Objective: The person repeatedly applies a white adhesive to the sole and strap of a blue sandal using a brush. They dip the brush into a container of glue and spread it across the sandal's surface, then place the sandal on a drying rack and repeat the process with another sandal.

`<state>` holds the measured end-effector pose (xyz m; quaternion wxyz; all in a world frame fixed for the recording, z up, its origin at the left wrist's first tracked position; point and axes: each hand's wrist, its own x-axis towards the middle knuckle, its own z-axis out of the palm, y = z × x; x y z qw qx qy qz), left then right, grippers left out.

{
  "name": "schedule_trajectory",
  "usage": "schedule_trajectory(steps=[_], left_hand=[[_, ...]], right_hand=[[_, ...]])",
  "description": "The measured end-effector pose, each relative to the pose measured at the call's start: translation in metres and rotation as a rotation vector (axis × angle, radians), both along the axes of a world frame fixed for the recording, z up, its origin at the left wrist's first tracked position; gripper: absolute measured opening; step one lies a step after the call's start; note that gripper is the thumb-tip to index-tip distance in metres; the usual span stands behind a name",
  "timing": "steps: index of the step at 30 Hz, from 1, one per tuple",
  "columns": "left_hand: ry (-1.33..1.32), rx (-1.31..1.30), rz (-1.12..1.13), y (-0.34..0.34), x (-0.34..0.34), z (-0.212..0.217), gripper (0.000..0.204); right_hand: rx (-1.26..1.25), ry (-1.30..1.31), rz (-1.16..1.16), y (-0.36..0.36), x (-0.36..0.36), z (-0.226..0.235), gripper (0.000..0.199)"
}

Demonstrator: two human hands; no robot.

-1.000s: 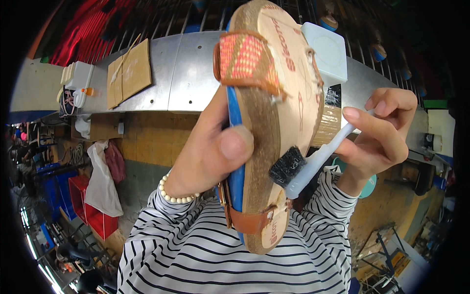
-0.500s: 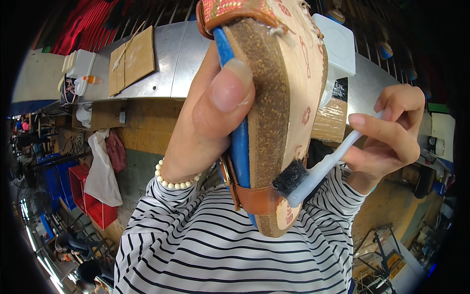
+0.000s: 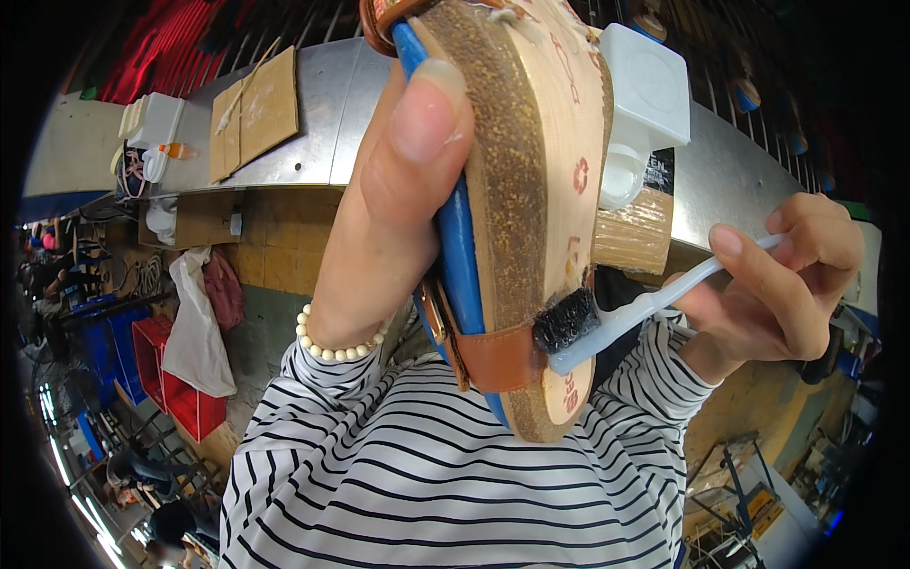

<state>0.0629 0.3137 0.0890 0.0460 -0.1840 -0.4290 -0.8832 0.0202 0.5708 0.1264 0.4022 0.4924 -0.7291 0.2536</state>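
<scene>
Left hand grips sandal; right hand pinches brush. Cardboard at 10 o'clock; sandal hides part of bench at 12.

Reddish print is running along the pale underside of the shoe: short lettering is standing near its lower end, a single character-like mark is sitting above the strap, a looped emblem is showing higher up, and a slim outlined sign is lying beyond that. White capital letters are standing out on a black label, beside a brown wrapped package, with some of them being too small to tell.
</scene>
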Motion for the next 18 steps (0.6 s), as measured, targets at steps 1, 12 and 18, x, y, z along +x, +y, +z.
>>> schedule_trajectory(steps=[1,12,18], left_hand=[[0.006,0.014,-0.004,0.000,-0.001,0.000,0.099],[0.080,0.061,-0.018,0.005,-0.017,-0.001,0.102],[0.035,0.075,-0.075,-0.007,-0.014,-0.004,0.099]], right_hand=[[0.007,0.022,-0.010,0.002,0.001,-0.001,0.053],[-0.085,-0.235,0.217,-0.008,0.000,-0.013,0.056],[-0.278,-0.469,-0.024,-0.009,0.018,-0.024,0.047]])
